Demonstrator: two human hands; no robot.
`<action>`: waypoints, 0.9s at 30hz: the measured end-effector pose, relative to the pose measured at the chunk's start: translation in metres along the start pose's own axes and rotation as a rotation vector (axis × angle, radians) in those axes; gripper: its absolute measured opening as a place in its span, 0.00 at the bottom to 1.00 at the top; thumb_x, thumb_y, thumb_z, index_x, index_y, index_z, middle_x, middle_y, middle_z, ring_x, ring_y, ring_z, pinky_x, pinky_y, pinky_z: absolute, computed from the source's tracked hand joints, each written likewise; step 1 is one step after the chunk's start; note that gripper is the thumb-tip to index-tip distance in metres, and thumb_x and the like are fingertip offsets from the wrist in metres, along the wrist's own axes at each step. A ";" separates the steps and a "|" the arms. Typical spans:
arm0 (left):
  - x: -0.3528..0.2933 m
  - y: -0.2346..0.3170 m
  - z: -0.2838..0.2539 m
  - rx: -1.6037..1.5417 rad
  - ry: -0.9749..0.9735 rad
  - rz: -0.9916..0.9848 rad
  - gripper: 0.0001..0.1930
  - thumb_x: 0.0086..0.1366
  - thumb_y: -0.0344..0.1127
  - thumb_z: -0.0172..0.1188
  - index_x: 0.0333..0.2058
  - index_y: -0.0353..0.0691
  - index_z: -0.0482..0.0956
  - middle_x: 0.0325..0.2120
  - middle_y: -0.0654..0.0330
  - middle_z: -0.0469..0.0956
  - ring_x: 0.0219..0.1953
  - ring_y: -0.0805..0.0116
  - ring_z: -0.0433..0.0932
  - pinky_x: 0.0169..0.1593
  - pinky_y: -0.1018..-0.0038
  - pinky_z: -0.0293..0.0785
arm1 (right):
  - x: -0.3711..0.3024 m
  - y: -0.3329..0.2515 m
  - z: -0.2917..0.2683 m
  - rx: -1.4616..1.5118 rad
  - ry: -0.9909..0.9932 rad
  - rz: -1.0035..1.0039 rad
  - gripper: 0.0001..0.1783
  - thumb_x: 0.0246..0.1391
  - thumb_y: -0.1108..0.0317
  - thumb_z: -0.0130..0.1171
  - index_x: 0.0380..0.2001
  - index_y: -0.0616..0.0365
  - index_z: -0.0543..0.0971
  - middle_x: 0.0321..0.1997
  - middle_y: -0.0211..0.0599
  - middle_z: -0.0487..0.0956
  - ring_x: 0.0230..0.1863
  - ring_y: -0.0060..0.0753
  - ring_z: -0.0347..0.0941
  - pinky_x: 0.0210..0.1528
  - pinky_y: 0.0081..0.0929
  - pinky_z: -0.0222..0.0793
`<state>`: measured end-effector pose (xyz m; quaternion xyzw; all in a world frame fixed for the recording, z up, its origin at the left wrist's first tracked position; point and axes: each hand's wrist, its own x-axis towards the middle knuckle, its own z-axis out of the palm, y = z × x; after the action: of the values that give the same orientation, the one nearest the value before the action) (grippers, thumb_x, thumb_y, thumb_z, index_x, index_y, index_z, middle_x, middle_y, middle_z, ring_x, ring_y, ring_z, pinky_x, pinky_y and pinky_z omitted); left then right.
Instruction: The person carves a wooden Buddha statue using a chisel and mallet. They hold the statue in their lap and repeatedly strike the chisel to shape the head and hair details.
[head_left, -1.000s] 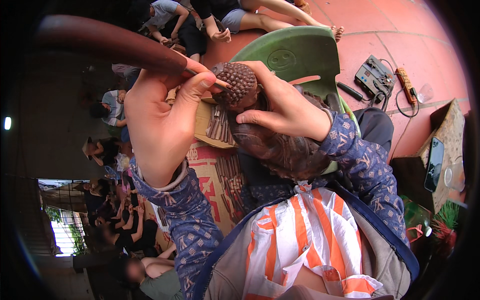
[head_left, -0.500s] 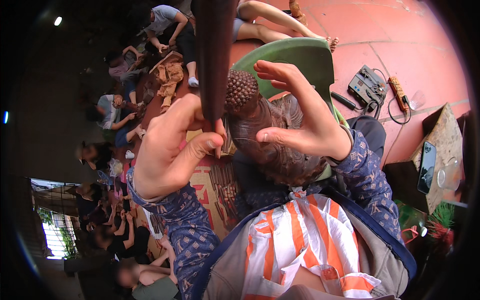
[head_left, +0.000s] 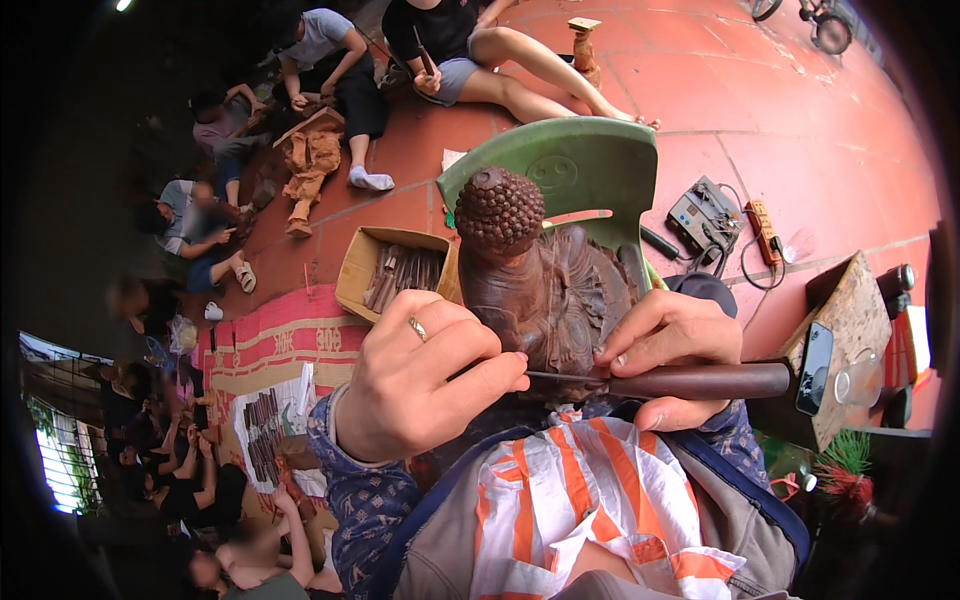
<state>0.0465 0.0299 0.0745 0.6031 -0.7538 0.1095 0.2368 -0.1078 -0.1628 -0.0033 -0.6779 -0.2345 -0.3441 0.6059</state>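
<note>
A dark brown carved wooden Buddha statue [head_left: 570, 290] sits upright against my lap, its head covered in round curls. In front of its lower part I hold a carving chisel [head_left: 715, 381] crosswise. My right hand [head_left: 680, 350] is closed round the front of its dark wooden handle, thumb below and fingers above. From there the thin metal blade points left. My left hand [head_left: 425, 375], with a ring on one finger, is closed and pinches the blade's far end. Its fingertips hide the tip.
Behind the statue stands a green plastic chair [head_left: 600, 150]. A cardboard box [head_left: 365, 270] of tools and a patterned mat [head_left: 285, 335] with more tools lie left. Right are a grey control box [head_left: 705, 218], a power strip [head_left: 765, 232] and a phone [head_left: 815, 368] on a wooden block. Several people sit at left and back.
The chisel has come down from close before the camera to lie crosswise before the statue. My right hand, open beside the statue before, has closed on the handle; my left now pinches the blade.
</note>
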 end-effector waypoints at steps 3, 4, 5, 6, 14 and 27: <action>0.004 0.006 0.008 0.130 0.131 0.093 0.13 0.43 0.35 0.71 0.31 0.42 0.82 0.23 0.71 0.71 0.28 0.73 0.72 0.36 0.71 0.67 | 0.001 -0.001 0.011 0.054 -0.020 0.039 0.19 0.47 0.63 0.70 0.35 0.70 0.80 0.38 0.55 0.80 0.34 0.43 0.81 0.38 0.28 0.76; 0.007 0.002 0.010 0.141 0.168 0.116 0.13 0.44 0.35 0.70 0.30 0.42 0.81 0.23 0.70 0.71 0.29 0.73 0.73 0.37 0.71 0.67 | 0.000 -0.003 0.013 0.060 0.001 0.049 0.18 0.48 0.63 0.69 0.35 0.70 0.80 0.38 0.56 0.80 0.36 0.43 0.81 0.39 0.28 0.76; 0.010 -0.003 0.012 0.148 0.205 0.140 0.12 0.44 0.34 0.70 0.29 0.42 0.81 0.23 0.70 0.71 0.30 0.74 0.74 0.39 0.72 0.68 | -0.002 -0.004 0.013 0.063 0.024 0.059 0.18 0.48 0.64 0.69 0.35 0.70 0.80 0.39 0.56 0.80 0.37 0.43 0.81 0.40 0.29 0.77; 0.007 -0.011 0.014 0.081 0.275 0.103 0.13 0.46 0.36 0.71 0.32 0.41 0.81 0.26 0.70 0.72 0.32 0.72 0.74 0.41 0.71 0.69 | -0.001 -0.006 0.015 0.072 0.064 0.093 0.16 0.47 0.67 0.69 0.35 0.68 0.81 0.41 0.59 0.80 0.40 0.45 0.81 0.43 0.30 0.77; 0.012 -0.060 0.055 -0.628 0.380 -0.378 0.68 0.26 0.55 0.79 0.65 0.36 0.48 0.60 0.48 0.58 0.63 0.55 0.60 0.65 0.62 0.57 | 0.002 -0.006 0.019 -0.319 -0.015 0.051 0.18 0.54 0.54 0.63 0.30 0.60 0.81 0.55 0.68 0.68 0.60 0.66 0.65 0.62 0.56 0.60; 0.024 -0.057 0.068 -0.851 0.372 -0.473 0.51 0.36 0.53 0.77 0.57 0.37 0.62 0.47 0.57 0.72 0.48 0.71 0.73 0.53 0.75 0.70 | 0.017 0.013 0.024 -0.344 0.010 -0.024 0.25 0.55 0.51 0.61 0.20 0.63 0.69 0.54 0.72 0.68 0.61 0.72 0.63 0.61 0.59 0.58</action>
<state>0.0817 -0.0358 0.0207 0.5778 -0.5198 -0.1577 0.6091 -0.0833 -0.1424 0.0001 -0.7671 -0.1774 -0.3895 0.4779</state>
